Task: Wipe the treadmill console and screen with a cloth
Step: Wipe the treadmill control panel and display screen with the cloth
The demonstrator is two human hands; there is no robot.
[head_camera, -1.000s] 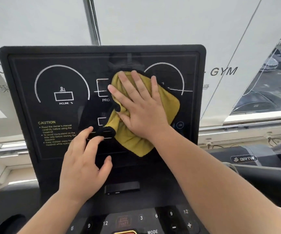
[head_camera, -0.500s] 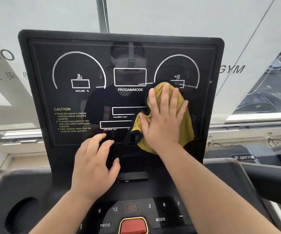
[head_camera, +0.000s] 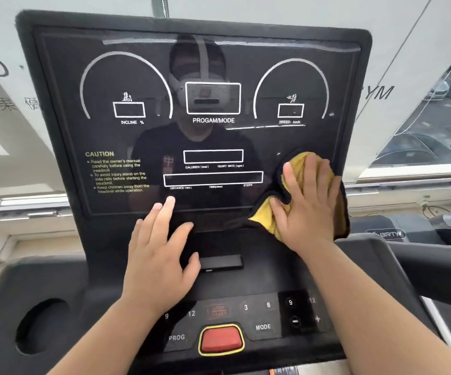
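Two hands over a matte black console with a rounded red button. The left hand lies flat and empty at the bottom edge of the glossy screen. The right hand presses flat on a fuzzy yellow, black-trimmed cloth at the screen's lower right corner, mostly covering it. Screen's wider than tall and faces the person, and its tiny labels are blurry.

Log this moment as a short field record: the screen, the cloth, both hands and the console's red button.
screen: dark, unlit; printed INCLINE, PROGAM/MODE and SPEED labels; glossy, with reflections
cloth: yellow with dark edging, bunched at the screen's lower right corner
right hand: flat on the cloth, fingers straight, pressing it to the screen
left hand: fingers straight, tips at the screen's bottom edge, holding nothing
red button: bottom centre of the console, untouched
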